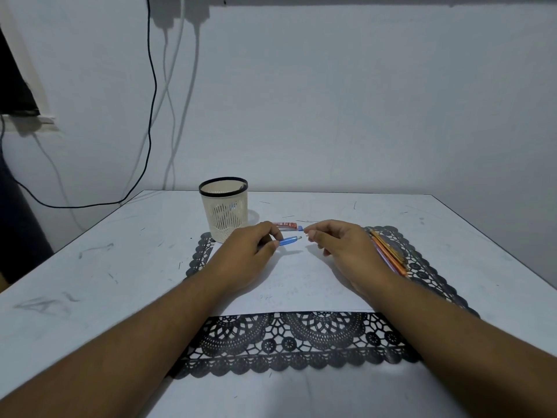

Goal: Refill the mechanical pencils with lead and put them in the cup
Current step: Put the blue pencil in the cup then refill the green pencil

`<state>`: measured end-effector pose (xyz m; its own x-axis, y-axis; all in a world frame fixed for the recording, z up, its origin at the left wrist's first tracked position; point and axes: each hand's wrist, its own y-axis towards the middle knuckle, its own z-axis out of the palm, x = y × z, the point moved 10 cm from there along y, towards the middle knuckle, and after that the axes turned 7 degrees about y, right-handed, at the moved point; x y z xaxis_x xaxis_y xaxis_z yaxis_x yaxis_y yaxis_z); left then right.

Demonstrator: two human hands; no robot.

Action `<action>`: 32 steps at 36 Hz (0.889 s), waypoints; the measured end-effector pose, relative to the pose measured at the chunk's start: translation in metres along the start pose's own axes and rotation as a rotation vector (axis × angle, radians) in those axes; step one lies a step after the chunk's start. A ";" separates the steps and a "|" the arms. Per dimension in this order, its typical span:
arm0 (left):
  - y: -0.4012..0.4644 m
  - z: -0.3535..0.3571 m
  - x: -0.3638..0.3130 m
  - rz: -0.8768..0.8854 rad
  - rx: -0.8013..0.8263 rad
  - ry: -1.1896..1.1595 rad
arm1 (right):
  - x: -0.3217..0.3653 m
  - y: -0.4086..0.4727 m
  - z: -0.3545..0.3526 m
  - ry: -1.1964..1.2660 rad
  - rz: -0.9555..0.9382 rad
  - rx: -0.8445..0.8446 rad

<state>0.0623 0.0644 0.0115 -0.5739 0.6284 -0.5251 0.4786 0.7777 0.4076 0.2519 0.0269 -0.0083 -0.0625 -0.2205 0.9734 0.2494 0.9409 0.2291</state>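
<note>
left hand pinches a blue pencil – right hand pinches something tiny beside it, near the cup.

We seem to be at a home desk: a scuffed white table against a bare wall, charger cables dangling above the table.

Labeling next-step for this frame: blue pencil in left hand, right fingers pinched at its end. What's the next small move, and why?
Probably bring the right hand the last bit left and feed what it pinches into the open end of the blue pencil. The left hand holds the pencil level, its end facing the pinch, a small gap between. Whether a lead is in the pinch is too small to tell.
</note>
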 end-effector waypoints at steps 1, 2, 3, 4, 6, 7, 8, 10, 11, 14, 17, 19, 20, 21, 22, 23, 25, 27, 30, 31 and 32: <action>0.000 0.000 0.000 0.004 0.001 -0.003 | -0.001 0.000 0.001 0.014 0.007 0.005; 0.000 0.001 0.000 0.006 0.002 -0.005 | -0.002 0.000 0.002 0.032 0.012 0.008; 0.000 0.001 0.000 0.010 0.002 -0.006 | -0.003 0.000 0.003 0.045 0.015 0.008; 0.000 0.002 -0.001 0.014 0.000 -0.007 | -0.004 0.000 0.003 0.050 0.017 0.011; 0.000 0.002 -0.003 0.022 -0.004 -0.013 | -0.005 0.001 0.005 0.060 0.023 0.019; 0.000 0.002 -0.004 0.027 -0.005 -0.015 | -0.005 0.002 0.006 0.064 0.024 0.025; 0.000 0.001 -0.005 0.031 -0.006 -0.016 | -0.005 0.001 0.006 0.061 0.019 0.030; -0.001 0.001 -0.007 0.040 -0.006 -0.015 | -0.004 0.001 0.007 0.048 0.002 0.033; -0.001 0.001 -0.007 0.044 -0.007 -0.015 | -0.004 0.000 0.007 0.051 0.001 0.032; -0.002 0.002 -0.007 0.051 -0.007 -0.022 | -0.006 0.001 0.007 0.058 0.014 0.044; -0.001 0.002 -0.007 0.054 -0.005 -0.018 | -0.007 0.001 0.007 0.069 0.019 0.053; 0.000 0.002 -0.006 0.056 -0.006 -0.021 | -0.006 0.001 0.006 0.084 0.019 0.051; 0.000 0.002 -0.006 0.057 -0.006 -0.023 | -0.005 0.001 0.006 0.095 0.020 0.051; 0.000 0.002 -0.005 0.058 -0.007 -0.024 | -0.005 0.001 0.006 0.103 0.021 0.051; 0.000 0.002 -0.005 0.058 -0.009 -0.026 | -0.005 0.001 0.007 0.106 0.019 0.053; 0.001 0.002 -0.004 0.056 -0.011 -0.028 | -0.004 0.001 0.007 0.102 0.013 0.053; 0.001 0.001 -0.004 0.053 -0.014 -0.031 | -0.002 0.000 0.008 0.081 -0.004 0.048; 0.001 0.001 -0.004 0.055 -0.014 -0.034 | 0.002 -0.002 0.007 0.086 -0.025 0.032; 0.000 0.000 -0.005 0.054 -0.016 -0.035 | 0.007 -0.003 0.002 0.094 -0.052 -0.007; 0.000 0.000 -0.005 0.054 -0.018 -0.036 | 0.007 -0.003 0.001 0.090 -0.054 -0.015; 0.000 0.000 -0.005 0.053 -0.020 -0.040 | 0.006 -0.002 0.001 0.087 -0.050 -0.018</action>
<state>0.0652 0.0609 0.0141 -0.5206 0.6678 -0.5319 0.4939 0.7438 0.4504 0.2504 0.0235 -0.0034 0.0087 -0.2889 0.9573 0.2656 0.9236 0.2764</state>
